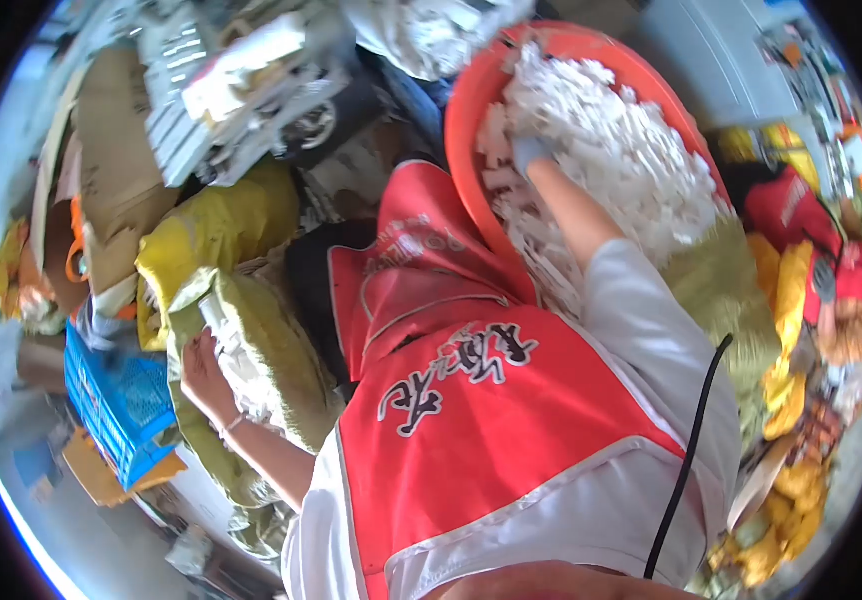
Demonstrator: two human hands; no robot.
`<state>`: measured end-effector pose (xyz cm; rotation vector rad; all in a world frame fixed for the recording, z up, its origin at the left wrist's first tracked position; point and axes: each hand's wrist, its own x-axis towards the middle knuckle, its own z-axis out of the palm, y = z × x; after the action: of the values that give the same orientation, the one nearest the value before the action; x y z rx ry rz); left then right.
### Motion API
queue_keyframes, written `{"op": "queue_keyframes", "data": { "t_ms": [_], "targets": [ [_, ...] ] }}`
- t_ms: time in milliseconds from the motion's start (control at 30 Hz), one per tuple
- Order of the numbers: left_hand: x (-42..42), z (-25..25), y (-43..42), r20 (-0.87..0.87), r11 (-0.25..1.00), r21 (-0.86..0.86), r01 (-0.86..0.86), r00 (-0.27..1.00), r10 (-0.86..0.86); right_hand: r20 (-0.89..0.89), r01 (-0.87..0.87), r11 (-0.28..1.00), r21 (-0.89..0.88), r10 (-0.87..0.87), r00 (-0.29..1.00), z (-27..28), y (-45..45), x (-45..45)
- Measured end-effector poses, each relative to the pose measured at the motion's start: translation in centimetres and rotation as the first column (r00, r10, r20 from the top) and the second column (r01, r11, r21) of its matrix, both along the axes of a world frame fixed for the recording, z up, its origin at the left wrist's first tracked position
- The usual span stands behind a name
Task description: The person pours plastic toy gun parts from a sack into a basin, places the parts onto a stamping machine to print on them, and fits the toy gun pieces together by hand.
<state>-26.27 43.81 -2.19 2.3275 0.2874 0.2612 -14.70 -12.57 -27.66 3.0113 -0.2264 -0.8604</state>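
Observation:
My bare left hand (207,378) is at the left side of the open mouth of a yellow-green woven sack (306,400). Its fingers are bent together, and a white piece (213,312) shows just beyond the fingertips; whether they hold it is unclear. Inside the sack lie more white pieces (251,385). My right hand (531,155), in a grey glove, reaches into a large red basin (463,130) heaped with small white strips and pieces (616,140). Blur and the pieces hide its fingertips.
A blue plastic crate (116,400) and cardboard (121,160) stand to the left, beside a yellow sack (216,225). Grey racks or trays (221,100) are stacked ahead. Another woven sack (721,290) touches the basin at right. Yellow bags (791,500) lie farther right.

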Motion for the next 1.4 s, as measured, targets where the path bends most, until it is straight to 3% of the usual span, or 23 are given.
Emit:
{"op": "queue_keyframes", "data": {
  "t_ms": [67,167,200,267,300,367,400,467,500,533,633,667,733,800,867,933,1000,1033,1100,1233,1267,1300,1400],
  "targets": [
    [1.2,-0.1,0.0,0.023,1.000,0.003,-0.002,1.000,0.002,0.147,0.033,0.998,0.056,-0.041,0.988,-0.4,-0.7,-0.1],
    [3.6,3.2,-3.6,0.020,0.995,0.099,0.027,0.999,-0.029,0.341,0.107,0.990,0.090,-0.131,0.931,6.1,1.0,-1.8],
    [4.8,3.1,-3.6,0.149,0.989,0.102,0.105,0.982,-0.120,0.356,0.080,0.993,0.088,-0.106,0.928,7.5,0.9,-2.0],
    [7.0,6.1,-6.3,0.114,0.948,0.306,0.083,0.986,-0.123,0.392,0.110,0.953,0.284,-0.220,0.893,9.3,0.0,-2.1],
    [8.5,6.5,-7.0,0.218,0.935,0.333,0.123,0.954,-0.203,0.407,0.098,0.955,0.280,-0.211,0.889,9.7,-0.9,-1.9],
    [11.3,8.1,-9.5,0.356,0.932,0.258,0.256,0.871,-0.338,0.411,0.033,0.795,0.606,-0.348,0.842,10.5,-2.3,-1.7],
    [12.7,8.8,-10.4,0.360,0.927,0.263,0.268,0.864,-0.352,0.422,0.023,0.798,0.602,-0.343,0.839,11.4,-2.0,-1.8],
    [16.6,7.8,-11.0,0.422,0.913,0.131,0.386,0.812,-0.404,0.293,0.010,0.424,0.906,-0.642,0.709,13.6,-1.3,-1.9],
    [18.4,7.7,-11.6,0.455,0.872,0.174,0.458,0.748,-0.484,0.219,0.015,0.310,0.951,-0.703,0.677,12.2,-2.3,-1.2],
    [19.4,8.2,-12.6,0.450,0.849,0.241,0.470,0.721,-0.527,0.225,0.009,0.314,0.949,-0.702,0.675,13.1,-2.0,-1.2],
    [22.3,8.0,-13.3,0.372,0.811,0.345,0.473,0.724,-0.581,-0.073,0.034,-0.067,0.997,-0.731,0.678,19.2,0.7,-1.4],
    [22.7,8.2,-13.3,0.361,0.806,0.324,0.495,0.723,-0.589,-0.067,0.032,-0.062,0.998,-0.734,0.676,20.2,1.3,-0.9],
    [22.8,8.2,-13.0,0.348,0.800,0.301,0.519,0.722,-0.599,-0.082,-0.152,-0.327,0.933,-0.602,0.794,22.0,2.4,0.9],
    [22.1,8.0,-12.3,0.444,0.871,0.052,0.489,0.769,-0.459,0.092,-0.309,-0.279,0.909,-0.590,0.802,26.9,6.6,2.3],
    [21.3,7.0,-10.5,0.544,0.858,-0.099,0.503,0.750,-0.377,0.509,-0.558,0.059,0.828,-0.498,0.702,28.2,9.1,5.5],
    [18.5,7.2,-8.9,0.492,0.932,-0.076,0.354,0.826,-0.274,0.571,-0.567,0.128,0.814,-0.354,0.741,30.1,12.3,7.6],
    [16.2,6.3,-6.5,0.411,0.943,-0.175,0.284,0.891,-0.192,0.536,-0.565,-0.040,0.824,-0.266,0.801,31.8,15.8,8.6],
    [14.9,5.7,-5.4,0.392,0.912,-0.289,0.291,0.905,-0.165,0.533,-0.561,-0.043,0.826,-0.264,0.804,32.4,16.7,9.2],
    [12.8,4.0,-2.4,0.373,0.941,-0.239,0.240,0.917,-0.140,0.919,-0.826,0.484,0.291,0.099,0.382,33.0,17.8,11.0],
    [9.0,2.1,0.9,0.379,0.945,-0.291,0.149,0.925,-0.029,0.875,-0.852,0.495,0.171,0.321,0.363,32.2,18.1,13.5],
    [8.3,2.1,1.0,0.336,0.970,-0.237,0.052,0.941,0.032,0.922,-0.889,0.452,-0.071,0.370,0.115,32.4,17.7,13.5],
    [7.7,1.4,2.1,0.345,0.988,-0.153,0.023,0.938,0.032,0.885,-0.838,0.464,0.286,0.207,0.417,32.3,17.3,12.2],
    [5.0,0.2,4.8,0.309,0.967,0.240,-0.082,0.951,0.004,0.980,-0.743,0.657,0.127,0.032,0.196,31.4,12.9,9.0]
  ]
}}
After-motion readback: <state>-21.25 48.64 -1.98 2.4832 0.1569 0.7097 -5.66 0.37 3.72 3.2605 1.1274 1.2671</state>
